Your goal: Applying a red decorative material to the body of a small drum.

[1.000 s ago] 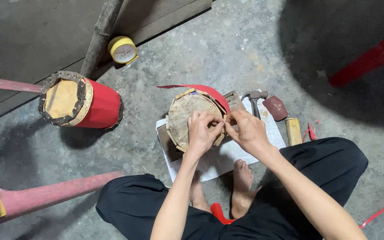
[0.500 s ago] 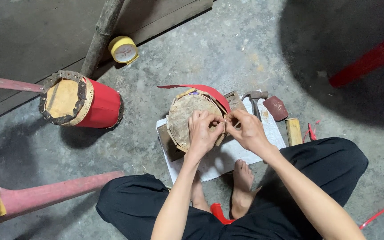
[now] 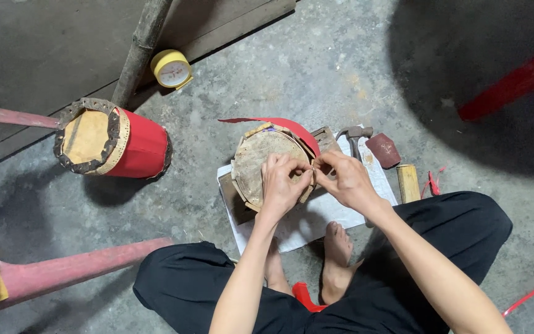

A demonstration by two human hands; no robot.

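While the small drum (image 3: 266, 166) lies tilted on white paper (image 3: 316, 216) on the floor between the knees, the left hand (image 3: 282, 185) steadies its skin and the right hand (image 3: 347, 180) pinches its rim, both grips closed on it.

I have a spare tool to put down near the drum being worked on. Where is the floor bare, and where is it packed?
Bare concrete lies between the finished red drum and the drum under both hands, and beyond it toward the yellow tape roll. It is crowded right of the right hand: hammer, maroon pad, wooden block and red scraps sit close together.
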